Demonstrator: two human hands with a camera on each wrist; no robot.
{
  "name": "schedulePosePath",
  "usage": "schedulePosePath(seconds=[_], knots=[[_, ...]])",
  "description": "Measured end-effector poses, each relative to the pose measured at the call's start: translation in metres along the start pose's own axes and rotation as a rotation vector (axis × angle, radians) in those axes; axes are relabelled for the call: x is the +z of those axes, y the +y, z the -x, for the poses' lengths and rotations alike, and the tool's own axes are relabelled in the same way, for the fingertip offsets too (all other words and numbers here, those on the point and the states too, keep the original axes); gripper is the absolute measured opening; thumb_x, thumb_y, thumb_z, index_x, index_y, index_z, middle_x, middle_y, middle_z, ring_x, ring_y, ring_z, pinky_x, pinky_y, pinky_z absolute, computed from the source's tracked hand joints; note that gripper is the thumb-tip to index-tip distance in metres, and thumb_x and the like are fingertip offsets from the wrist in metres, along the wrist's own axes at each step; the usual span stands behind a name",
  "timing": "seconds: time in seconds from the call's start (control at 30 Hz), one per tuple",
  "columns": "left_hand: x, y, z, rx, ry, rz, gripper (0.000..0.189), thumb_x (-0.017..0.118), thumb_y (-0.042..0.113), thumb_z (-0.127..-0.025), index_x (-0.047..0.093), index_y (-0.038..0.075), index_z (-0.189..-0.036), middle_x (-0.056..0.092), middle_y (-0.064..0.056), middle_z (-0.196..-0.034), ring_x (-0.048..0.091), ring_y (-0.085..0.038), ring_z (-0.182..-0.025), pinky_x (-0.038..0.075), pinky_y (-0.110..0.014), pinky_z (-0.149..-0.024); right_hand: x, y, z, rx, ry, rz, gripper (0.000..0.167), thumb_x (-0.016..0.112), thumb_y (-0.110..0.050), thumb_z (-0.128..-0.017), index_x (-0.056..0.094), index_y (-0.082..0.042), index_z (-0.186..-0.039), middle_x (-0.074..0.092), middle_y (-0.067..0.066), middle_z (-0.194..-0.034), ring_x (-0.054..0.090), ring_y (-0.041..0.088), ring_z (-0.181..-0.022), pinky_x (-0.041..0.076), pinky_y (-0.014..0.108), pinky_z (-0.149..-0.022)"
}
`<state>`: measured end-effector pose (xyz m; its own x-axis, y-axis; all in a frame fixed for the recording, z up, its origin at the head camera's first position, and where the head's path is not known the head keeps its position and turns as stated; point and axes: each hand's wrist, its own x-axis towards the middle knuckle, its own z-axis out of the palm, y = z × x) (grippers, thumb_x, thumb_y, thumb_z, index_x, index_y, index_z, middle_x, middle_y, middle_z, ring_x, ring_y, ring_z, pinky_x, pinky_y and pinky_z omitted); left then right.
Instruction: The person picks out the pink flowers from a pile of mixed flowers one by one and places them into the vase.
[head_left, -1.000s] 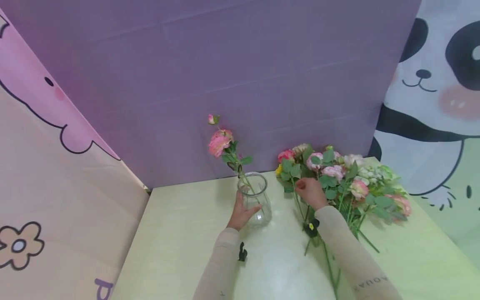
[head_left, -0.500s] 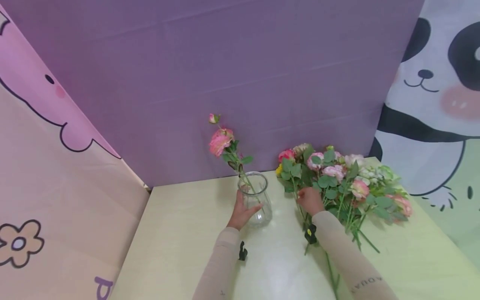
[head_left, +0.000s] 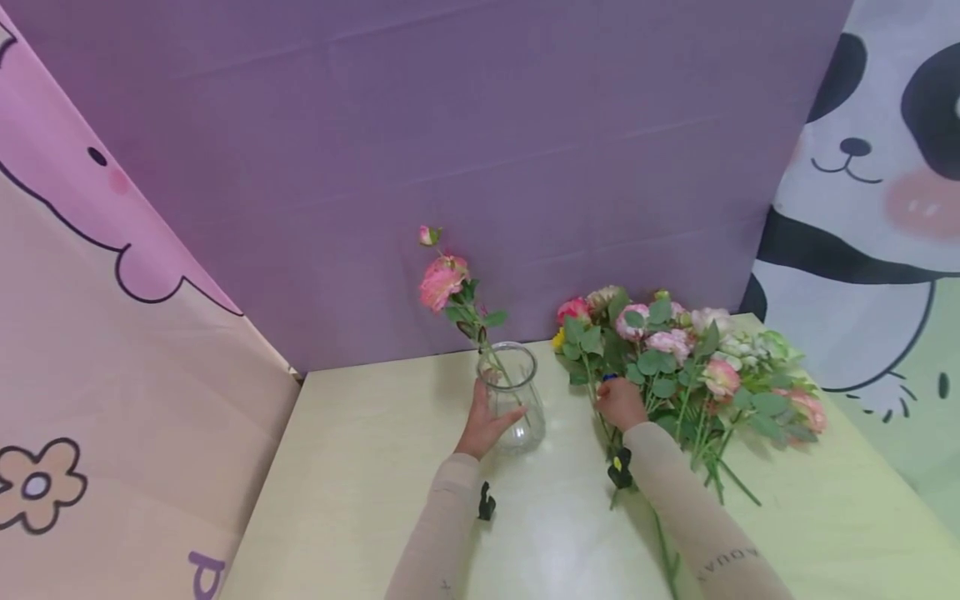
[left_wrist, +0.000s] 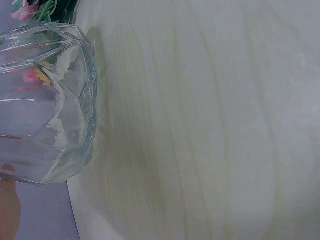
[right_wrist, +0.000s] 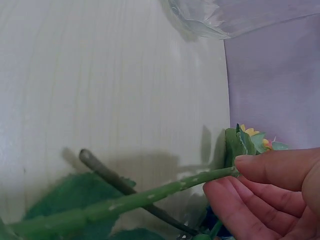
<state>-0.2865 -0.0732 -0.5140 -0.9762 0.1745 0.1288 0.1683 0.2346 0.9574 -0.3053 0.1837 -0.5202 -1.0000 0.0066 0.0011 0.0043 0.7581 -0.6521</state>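
My left hand (head_left: pixel 483 427) holds the clear glass vase (head_left: pixel 527 427), thumb on the near side and fingers around the left. One pink artificial flower (head_left: pixel 444 282) stands in it, leaning left over the rim with a bud above. In the left wrist view the faceted vase base (left_wrist: pixel 75 107) shows, with a fingertip at its edge. On the right, my right hand (head_left: pixel 621 403) is at the left edge of a pile of artificial flowers (head_left: pixel 671 343). Its thumb and forefinger pinch a green flower stem (right_wrist: pixel 100 211) in the right wrist view.
Loose stems (head_left: pixel 660 542) run toward the table's front under my right forearm. A black clip-like object (head_left: pixel 486 502) lies by my left sleeve, and a black and yellow one (head_left: pixel 620 468) sits by my right. A purple backdrop (head_left: pixel 480 167) rises behind the table (head_left: pixel 345 467).
My right hand has lowered slightly and closed its fingers among the stems. A small blue spot now shows beside it. The left hand and vase have stayed in place.
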Motion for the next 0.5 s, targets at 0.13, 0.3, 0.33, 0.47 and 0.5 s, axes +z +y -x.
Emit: schedulePosePath(seconds=[0.13,0.3,0.33,0.47,0.5], knots=[[-0.0021,0.0099,0.0046,-0.003,-0.005,-0.012,0.088,0.073,0.019,-0.081,0.016,0.009,-0.148,0.026,-0.019,-0.151,0.02,-0.037,-0.14,0.016,-0.058,-0.112,0.0031,0.005,-0.0053,0.003,-0.004,-0.022,0.025,0.064,0.0,-0.078,0.065,0.013,-0.099,0.066,0.027,-0.093,0.063,0.039,-0.085,0.054,0.046,-0.075],[-0.0021,0.0103,0.0053,-0.011,-0.008,-0.021,0.088,0.073,0.021,-0.081,0.017,0.01,-0.148,0.027,-0.018,-0.151,0.021,-0.036,-0.14,0.016,-0.056,-0.113,0.0067,0.0091,-0.0098,0.013,-0.001,-0.025,0.022,0.065,-0.001,-0.075,0.066,0.011,-0.094,0.067,0.024,-0.09,0.064,0.035,-0.078,0.054,0.044,-0.073],[-0.0019,0.0098,0.0053,-0.008,-0.009,-0.017,0.088,0.074,0.021,-0.081,0.017,0.009,-0.148,0.027,-0.019,-0.151,0.02,-0.036,-0.14,0.016,-0.056,-0.113,0.0072,0.0092,-0.0099,0.013,0.003,-0.026,0.021,0.065,-0.001,-0.075,0.067,0.011,-0.093,0.068,0.024,-0.089,0.065,0.033,-0.075,0.055,0.043,-0.071],[-0.0015,0.0086,0.0049,0.004,-0.006,-0.009,0.086,0.074,0.02,-0.081,0.019,0.009,-0.146,0.028,-0.019,-0.15,0.021,-0.037,-0.14,0.016,-0.056,-0.113,0.0084,0.0083,-0.0085,0.022,-0.008,-0.054,0.015,0.067,-0.003,-0.076,0.067,0.008,-0.086,0.068,0.019,-0.079,0.062,0.022,-0.056,0.055,0.036,-0.059],[-0.0015,0.0086,0.0049,0.005,-0.006,-0.006,0.086,0.074,0.02,-0.081,0.02,0.01,-0.146,0.028,-0.019,-0.15,0.021,-0.037,-0.14,0.016,-0.056,-0.113,0.0088,0.0082,-0.008,0.026,-0.011,-0.064,0.014,0.068,-0.004,-0.076,0.068,0.007,-0.084,0.067,0.017,-0.076,0.061,0.019,-0.052,0.054,0.033,-0.056]])
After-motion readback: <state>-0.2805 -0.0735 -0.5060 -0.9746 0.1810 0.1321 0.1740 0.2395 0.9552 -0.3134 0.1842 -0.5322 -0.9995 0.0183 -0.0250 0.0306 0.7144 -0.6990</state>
